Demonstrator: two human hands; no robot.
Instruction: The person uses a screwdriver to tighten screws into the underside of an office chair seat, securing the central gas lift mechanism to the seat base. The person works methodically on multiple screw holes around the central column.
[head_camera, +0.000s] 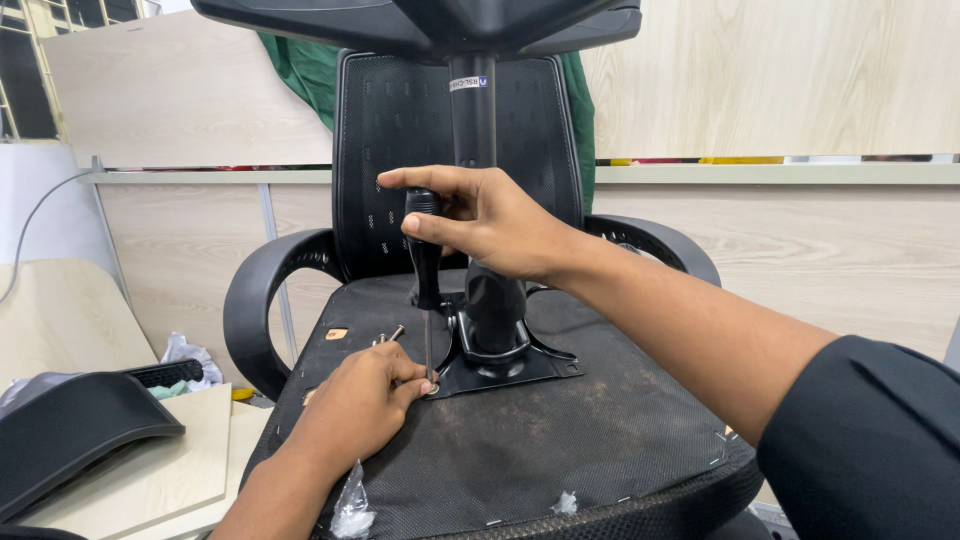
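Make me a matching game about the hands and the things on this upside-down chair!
Things:
1. right hand
2. left hand
3. metal plate
4. loose screws

Places:
A. bolted flat on the seat underside
B. gripping the screwdriver handle
C. lying beside the plate
D. pinching at the screwdriver tip

Pairs: 1-B, 2-D, 3-A, 4-C

1. A small white label wraps the black gas-lift column near its top, a narrow strip with dark print.
2. A crumpled clear plastic bag lies well below the column, on the seat's front edge, left of it.
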